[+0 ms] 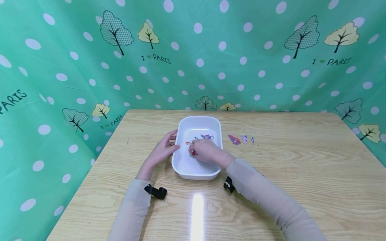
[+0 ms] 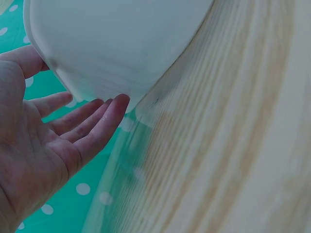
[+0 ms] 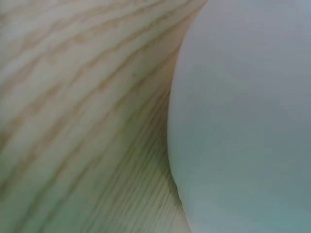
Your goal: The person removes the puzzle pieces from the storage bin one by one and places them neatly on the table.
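A white plastic basin stands on the table with several small colourful cut-out pieces on its bottom. My left hand holds the basin's left side, thumb over the rim and fingers along the outer wall. The left wrist view shows that hand with its fingers against the basin. Inside the basin my right hand reaches down with curled fingers, pinching a small red and green piece. Its fingertips are partly hidden. Only the basin's outer wall fills the right wrist view, not the hand.
To the right of the basin lie a red-purple piece, a pale purple piece and a small green-purple piece. They rest on the wooden table. A green dotted curtain hangs behind the table and along its left.
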`<state>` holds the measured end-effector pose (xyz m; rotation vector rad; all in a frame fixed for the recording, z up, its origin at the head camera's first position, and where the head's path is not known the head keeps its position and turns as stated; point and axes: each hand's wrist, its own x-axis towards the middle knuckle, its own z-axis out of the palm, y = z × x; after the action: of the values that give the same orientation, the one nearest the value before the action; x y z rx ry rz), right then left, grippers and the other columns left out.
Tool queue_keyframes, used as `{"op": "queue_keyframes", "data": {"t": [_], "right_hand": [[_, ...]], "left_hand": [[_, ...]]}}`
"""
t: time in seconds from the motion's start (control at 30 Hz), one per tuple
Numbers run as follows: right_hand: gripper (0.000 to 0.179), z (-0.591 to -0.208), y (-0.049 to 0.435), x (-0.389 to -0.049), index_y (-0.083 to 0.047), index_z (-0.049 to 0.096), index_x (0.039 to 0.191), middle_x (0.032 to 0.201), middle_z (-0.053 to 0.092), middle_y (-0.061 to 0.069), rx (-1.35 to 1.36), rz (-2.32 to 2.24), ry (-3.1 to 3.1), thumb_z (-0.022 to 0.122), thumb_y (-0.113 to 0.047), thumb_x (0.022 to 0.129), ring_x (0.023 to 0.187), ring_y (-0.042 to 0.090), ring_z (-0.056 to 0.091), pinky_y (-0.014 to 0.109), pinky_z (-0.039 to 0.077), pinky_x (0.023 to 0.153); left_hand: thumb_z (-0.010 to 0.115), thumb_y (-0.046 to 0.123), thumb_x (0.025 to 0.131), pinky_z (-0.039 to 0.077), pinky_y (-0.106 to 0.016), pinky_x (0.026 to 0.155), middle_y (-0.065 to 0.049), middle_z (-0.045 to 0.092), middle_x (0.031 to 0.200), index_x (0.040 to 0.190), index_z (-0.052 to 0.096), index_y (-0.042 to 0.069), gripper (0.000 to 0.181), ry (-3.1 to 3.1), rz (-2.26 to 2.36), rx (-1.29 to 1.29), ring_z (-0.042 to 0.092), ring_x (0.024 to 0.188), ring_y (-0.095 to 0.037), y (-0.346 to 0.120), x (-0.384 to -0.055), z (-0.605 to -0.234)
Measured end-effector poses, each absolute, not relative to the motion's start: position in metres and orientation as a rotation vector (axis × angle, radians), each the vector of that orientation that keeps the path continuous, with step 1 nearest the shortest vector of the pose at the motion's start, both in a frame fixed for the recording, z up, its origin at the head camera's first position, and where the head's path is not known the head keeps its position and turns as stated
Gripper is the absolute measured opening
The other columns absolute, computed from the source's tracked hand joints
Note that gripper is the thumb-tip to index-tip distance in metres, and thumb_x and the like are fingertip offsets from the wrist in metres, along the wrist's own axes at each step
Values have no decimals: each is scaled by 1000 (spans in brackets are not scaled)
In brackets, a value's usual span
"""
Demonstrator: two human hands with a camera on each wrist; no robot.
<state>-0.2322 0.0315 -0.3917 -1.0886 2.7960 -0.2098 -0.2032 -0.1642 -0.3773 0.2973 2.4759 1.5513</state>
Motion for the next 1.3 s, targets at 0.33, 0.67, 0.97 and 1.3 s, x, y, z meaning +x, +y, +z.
{"op": "queue_keyframes", "data": {"t": [0.33,0.67,0.97,1.3], "right_hand": [[16,-392,31,-233,-19,70,95,86,58,-6,-1075,-216,2787,69,-17,79,78,8,54,24,46,79],[7,-389,28,-235,-18,66,82,75,58,-9,-993,-340,2748,69,-14,77,73,7,53,21,45,72],[9,-389,31,-237,-18,63,77,71,58,-10,-940,-478,2714,71,-13,76,70,6,53,19,44,68],[7,-382,37,-233,-18,66,75,71,61,-9,-865,-607,2707,72,-15,76,69,7,54,21,46,70]], "left_hand": [[53,13,90,43,-45,93,-22,38,135,144,24,11,61,2474,1555,299,46,114,-35,-164,-203,-378],[54,15,90,44,-44,92,-22,39,134,143,25,11,62,2470,1566,315,47,113,-36,-166,-207,-383],[54,13,90,43,-45,93,-23,38,134,144,24,11,62,2466,1555,305,47,114,-36,-165,-204,-379],[54,13,89,43,-45,93,-23,38,135,144,24,11,62,2466,1555,300,46,114,-36,-164,-204,-378]]}}
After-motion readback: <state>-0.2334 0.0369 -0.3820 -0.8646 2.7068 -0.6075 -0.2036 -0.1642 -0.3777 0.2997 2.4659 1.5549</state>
